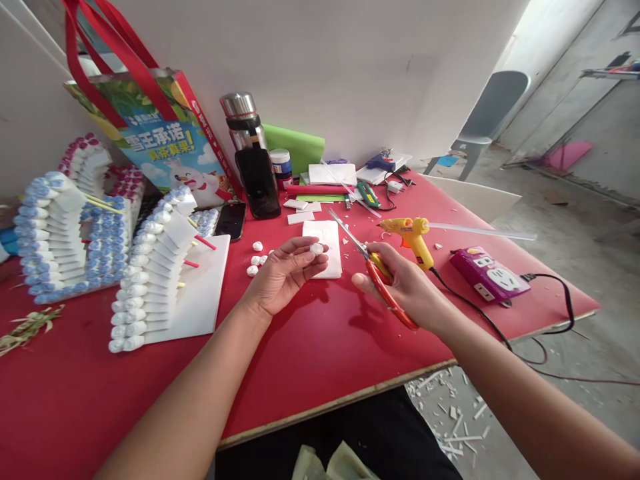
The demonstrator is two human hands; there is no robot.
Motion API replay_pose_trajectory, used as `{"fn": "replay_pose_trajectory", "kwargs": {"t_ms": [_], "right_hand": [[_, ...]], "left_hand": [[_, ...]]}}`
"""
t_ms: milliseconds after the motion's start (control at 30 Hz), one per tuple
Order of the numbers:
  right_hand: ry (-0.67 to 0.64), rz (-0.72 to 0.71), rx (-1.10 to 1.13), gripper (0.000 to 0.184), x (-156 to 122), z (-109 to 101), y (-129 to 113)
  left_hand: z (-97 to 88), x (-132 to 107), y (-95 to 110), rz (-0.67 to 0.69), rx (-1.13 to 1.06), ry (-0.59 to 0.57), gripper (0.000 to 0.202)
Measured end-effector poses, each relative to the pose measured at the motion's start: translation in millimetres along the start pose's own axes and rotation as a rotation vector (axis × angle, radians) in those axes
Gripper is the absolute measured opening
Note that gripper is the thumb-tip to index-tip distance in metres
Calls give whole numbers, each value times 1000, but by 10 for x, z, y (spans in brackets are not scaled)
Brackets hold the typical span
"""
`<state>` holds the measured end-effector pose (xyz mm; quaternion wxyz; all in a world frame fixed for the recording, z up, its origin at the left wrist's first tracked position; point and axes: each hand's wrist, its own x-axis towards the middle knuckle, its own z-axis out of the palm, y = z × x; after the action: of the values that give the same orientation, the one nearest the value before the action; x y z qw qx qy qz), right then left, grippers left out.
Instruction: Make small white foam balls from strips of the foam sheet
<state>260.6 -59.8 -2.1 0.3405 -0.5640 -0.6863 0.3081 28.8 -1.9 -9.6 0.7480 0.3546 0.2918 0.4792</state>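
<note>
Between the fingertips of my left hand [286,270] is a small white paper rosette [317,249], held above a stack of white paper [327,243]. My right hand [405,287] grips a pair of scissors [383,280] with red and yellow handles. Their blades point away to the upper left, slightly parted and apart from the rosette. Several more white rosettes [253,260] lie on the red table just left of my left hand. Beyond my right hand rests a yellow glue gun [411,237] with a long clear glue stick [480,231] in its back.
At left stand white stepped card models [157,267] edged with white and blue rosettes. Behind them are a gift bag [165,140], a thermos [245,127] and phones [231,220]. A purple power strip [487,275] sits at right, its cord crossing the table edge [350,407].
</note>
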Motion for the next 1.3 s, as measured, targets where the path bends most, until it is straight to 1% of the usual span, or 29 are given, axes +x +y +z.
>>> {"fn": "replay_pose_trajectory", "kwargs": {"t_ms": [167,367,500,767,967,1133,1300], "right_hand": [[-17,-128,-163,53,-34,24,-20],[-7,-176,-341,67,-56,97,-25],[-7,-177,-372,63,-67,123,-50],[0,-162,-388,61,-42,129,-62],[-1,-133,-372,57,-54,142,-60],[29,-142,-386,50,-67,158,-75],[28,-142,-388,47,-73,171,-78]], "left_hand": [[13,5,-5,-14,27,27,25],[9,11,-22,-16,80,28,17],[3,13,-27,14,96,22,17],[1,14,-37,9,112,9,18],[1,12,-34,6,121,-23,13],[19,5,-28,-2,127,-2,14],[30,-5,-17,-16,136,22,14]]}}
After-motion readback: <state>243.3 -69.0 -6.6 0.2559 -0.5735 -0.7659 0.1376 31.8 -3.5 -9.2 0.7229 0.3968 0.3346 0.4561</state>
